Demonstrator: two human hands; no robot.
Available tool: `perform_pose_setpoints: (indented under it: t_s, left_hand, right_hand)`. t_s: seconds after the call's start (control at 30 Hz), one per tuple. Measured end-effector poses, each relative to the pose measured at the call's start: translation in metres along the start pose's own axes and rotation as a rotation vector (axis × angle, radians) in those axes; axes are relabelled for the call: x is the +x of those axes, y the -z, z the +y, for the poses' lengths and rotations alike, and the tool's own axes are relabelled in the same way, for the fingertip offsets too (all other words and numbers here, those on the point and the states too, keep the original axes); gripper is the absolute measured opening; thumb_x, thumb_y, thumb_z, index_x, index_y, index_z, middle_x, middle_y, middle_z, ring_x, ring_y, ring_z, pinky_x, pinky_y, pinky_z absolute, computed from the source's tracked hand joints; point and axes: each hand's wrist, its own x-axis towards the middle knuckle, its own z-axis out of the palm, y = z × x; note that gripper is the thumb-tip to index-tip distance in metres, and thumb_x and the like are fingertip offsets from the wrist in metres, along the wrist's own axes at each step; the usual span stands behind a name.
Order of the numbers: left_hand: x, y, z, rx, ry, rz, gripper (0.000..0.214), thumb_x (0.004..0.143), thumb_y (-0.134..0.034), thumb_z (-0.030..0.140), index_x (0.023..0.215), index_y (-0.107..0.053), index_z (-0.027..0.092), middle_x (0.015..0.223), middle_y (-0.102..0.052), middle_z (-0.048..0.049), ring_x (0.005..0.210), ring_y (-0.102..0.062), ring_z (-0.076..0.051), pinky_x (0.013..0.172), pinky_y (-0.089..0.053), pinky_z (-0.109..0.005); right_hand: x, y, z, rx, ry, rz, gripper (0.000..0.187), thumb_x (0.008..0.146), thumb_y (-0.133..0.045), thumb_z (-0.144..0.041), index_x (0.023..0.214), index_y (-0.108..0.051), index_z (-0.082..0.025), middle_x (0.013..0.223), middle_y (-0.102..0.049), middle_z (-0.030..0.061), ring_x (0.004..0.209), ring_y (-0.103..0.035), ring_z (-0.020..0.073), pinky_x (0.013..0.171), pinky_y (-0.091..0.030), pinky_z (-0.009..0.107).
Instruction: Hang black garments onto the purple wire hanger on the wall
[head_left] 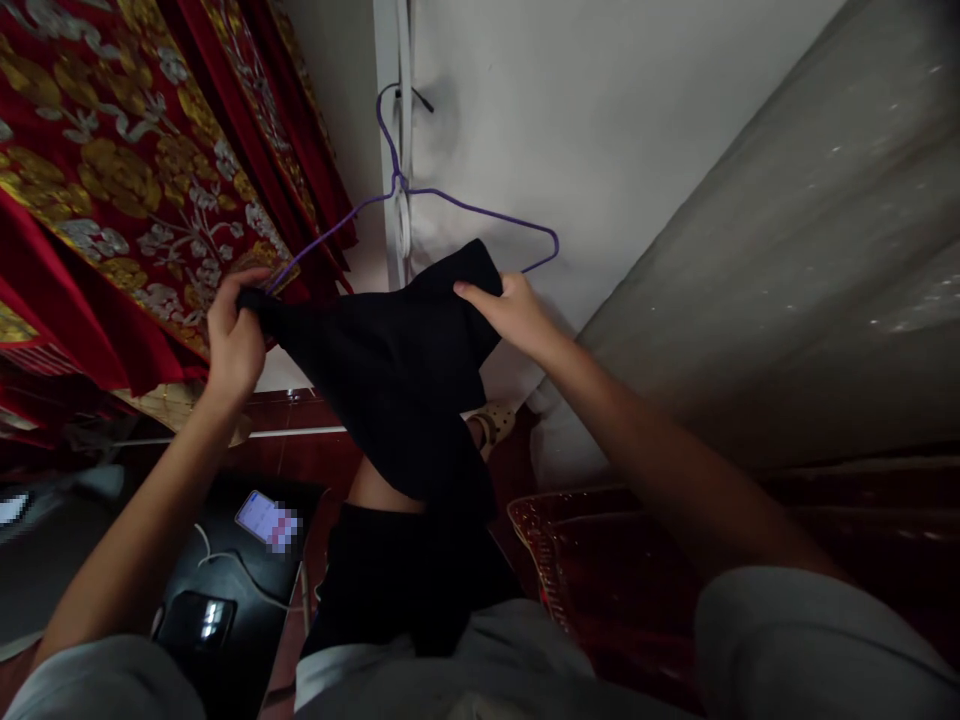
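Right now your two hands hold a black garment (390, 350) up in front of you, below a purple hanger (480, 208) whose hook is at a pale upright strip (406, 60) on the wall. The fingers of your left hand (236, 340) are clenched on a bunched corner of the cloth, right by the hanger's left end; whether that end goes inside the cloth or passes behind it, you cannot tell from here. Your right hand (514, 310) grips the other upper part, thumb lying flat on the front, the remaining fingers hidden behind the fabric. Just above that hand, the hanger's right end shows bare. The garment sags between your hands, and its lower end drops in front of your leg, overlapping your black shorts (405, 560) in view. Down to your left is a black tabletop (259, 625): a lit phone (262, 518) lies near its far right corner, a pale cable (240, 562) runs across to the right edge, and a dark glossy object (199, 620) sits closer to you. A red curtain (112, 180) with gold and silver flowers hangs beyond your left hand, and a yellowish clog (496, 428) shows past the cloth, on your foot.
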Motion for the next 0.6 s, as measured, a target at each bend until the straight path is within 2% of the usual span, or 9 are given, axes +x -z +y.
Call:
perform_pose_setpoints:
  t_s: [0.07, 0.1, 0.17, 0.23, 0.33, 0.4, 0.47, 0.53, 0.6]
  left_hand:
    - [0.002, -0.002, 0.018, -0.009, 0.080, -0.009, 0.023, 0.095, -0.056, 0.022, 0.113, -0.070, 0.024, 0.084, -0.064, -0.0001, 0.070, -0.058, -0.014, 0.065, -0.050, -0.030]
    - [0.004, -0.005, 0.026, -0.015, 0.100, -0.052, 0.022, 0.096, -0.056, 0.022, 0.112, -0.071, 0.024, 0.081, -0.063, 0.0002, 0.067, -0.055, -0.013, 0.062, -0.047, -0.029]
    - [0.009, -0.016, 0.039, 0.004, 0.075, -0.132, 0.022, 0.097, -0.054, 0.019, 0.110, -0.071, 0.023, 0.083, -0.064, -0.0006, 0.071, -0.056, -0.014, 0.069, -0.050, -0.029]
    - [0.018, -0.030, 0.046, 0.080, -0.018, -0.169, 0.025, 0.096, -0.053, 0.013, 0.113, -0.069, 0.021, 0.097, -0.068, -0.0025, 0.088, -0.061, -0.017, 0.086, -0.052, -0.032]
    - [0.039, -0.053, 0.047, 0.251, -0.132, -0.229, 0.054, 0.084, -0.054, -0.002, 0.134, -0.058, 0.021, 0.112, -0.070, -0.0051, 0.103, -0.064, -0.020, 0.101, -0.049, -0.037]
    - [0.051, -0.066, 0.044, 0.358, -0.193, -0.297, 0.065, 0.078, -0.052, -0.006, 0.137, -0.056, 0.019, 0.104, -0.071, -0.0050, 0.100, -0.065, -0.022, 0.100, -0.049, -0.038]
    - [0.060, -0.074, 0.040, 0.400, -0.246, -0.343, 0.055, 0.076, -0.049, -0.007, 0.123, -0.064, 0.018, 0.093, -0.071, -0.0037, 0.093, -0.066, -0.022, 0.097, -0.049, -0.037]
    - [0.066, -0.077, 0.036, 0.395, -0.284, -0.349, 0.043, 0.076, -0.048, -0.006, 0.105, -0.068, 0.019, 0.086, -0.070, -0.0028, 0.088, -0.066, -0.022, 0.094, -0.048, -0.035]
    - [0.070, -0.076, 0.034, 0.404, -0.308, -0.331, 0.037, 0.076, -0.047, -0.006, 0.095, -0.068, 0.020, 0.084, -0.069, -0.0023, 0.086, -0.064, -0.021, 0.091, -0.048, -0.033]
  right_hand:
    - [0.002, 0.006, 0.001, -0.030, 0.035, 0.039, 0.034, 0.081, -0.075, -0.038, 0.062, -0.052, -0.020, 0.062, -0.048, -0.0018, 0.062, -0.049, 0.0144, 0.057, -0.042, 0.029]
    - [0.004, 0.009, 0.001, -0.044, 0.057, 0.070, 0.034, 0.080, -0.075, -0.036, 0.062, -0.051, -0.021, 0.062, -0.048, -0.0017, 0.063, -0.049, 0.0148, 0.058, -0.043, 0.030]
    - [0.006, 0.012, 0.002, -0.061, 0.097, 0.129, 0.033, 0.078, -0.074, -0.034, 0.060, -0.050, -0.021, 0.062, -0.048, -0.0012, 0.065, -0.051, 0.0159, 0.060, -0.046, 0.031]
    - [0.004, 0.007, 0.003, -0.051, 0.106, 0.153, 0.029, 0.079, -0.072, -0.032, 0.061, -0.052, -0.021, 0.065, -0.052, 0.0002, 0.067, -0.055, 0.0176, 0.064, -0.048, 0.032]
    - [-0.005, -0.008, 0.003, -0.002, 0.054, 0.127, 0.022, 0.082, -0.068, -0.032, 0.067, -0.057, -0.021, 0.071, -0.059, 0.0025, 0.071, -0.060, 0.0203, 0.068, -0.052, 0.035]
    - [-0.010, -0.012, 0.002, 0.008, 0.067, 0.101, 0.016, 0.082, -0.066, -0.031, 0.072, -0.060, -0.021, 0.074, -0.063, 0.0034, 0.076, -0.064, 0.0217, 0.074, -0.054, 0.037]
    - [-0.012, -0.005, 0.002, -0.006, 0.176, 0.139, 0.007, 0.080, -0.066, -0.026, 0.083, -0.066, -0.020, 0.086, -0.069, 0.0047, 0.084, -0.066, 0.0224, 0.082, -0.055, 0.038]
    - [-0.009, 0.015, 0.002, -0.028, 0.305, 0.261, 0.026, 0.080, -0.065, -0.021, 0.106, -0.068, -0.020, 0.107, -0.071, 0.0070, 0.092, -0.067, 0.0220, 0.088, -0.054, 0.038]
    - [0.000, 0.040, 0.004, -0.055, 0.356, 0.363, 0.042, 0.082, -0.062, -0.019, 0.124, -0.064, -0.022, 0.125, -0.068, 0.0090, 0.096, -0.066, 0.0210, 0.090, -0.053, 0.038]
